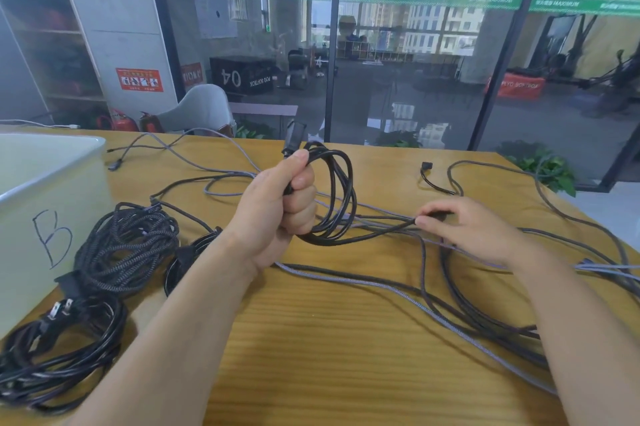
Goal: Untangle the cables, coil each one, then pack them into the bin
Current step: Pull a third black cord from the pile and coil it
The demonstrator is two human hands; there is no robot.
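I've got the left hand raised over the middle of the tabletop, fingers clenched around a black cable coil, several loops hanging off the fist with a black plug poking up above the thumb. The tail of that same cable runs out to the right, and there the right hand pinches it between thumb and fingertips, low, just above the wood.

Under and around both hands, loose grey cables sprawl across the tabletop, crossing each other and trailing off toward the right edge and the far edge. A small black connector lies on the wood near the far right corner; another cable end sits near the far edge on the left.

Over on the left side I see three bundles already wound: a braided black coil, a smaller black coil just beside it and partly behind my left forearm, and a glossy black power cord coil at the near left corner, its pronged plug resting on top. The white bin, marked with a handwritten B, stands at the left edge, right next to the braided coil. I can't see down into it from here.
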